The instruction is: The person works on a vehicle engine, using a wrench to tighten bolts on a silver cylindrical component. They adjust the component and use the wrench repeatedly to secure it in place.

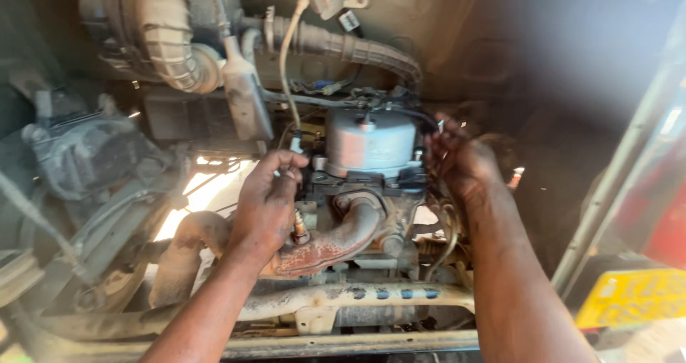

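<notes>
I look up at the underside of a vehicle engine. My left hand (268, 206) pinches a thin pale cable (286, 63) near its lower end, just left of a grey round canister (370, 143). A small sensor plug (300, 229) sticks out of the rusty curved exhaust pipe (336, 241) right below that hand. My right hand (461, 159) reaches in at the canister's right side, fingers curled among dark wires (421, 116); what it grips is blurred.
A ribbed hose (357, 48) runs across the top, a dusty ribbed duct (168, 41) at upper left. A dirty crossmember (357, 299) spans below. A yellow object (632, 299) and a metal rail (622, 170) stand at right.
</notes>
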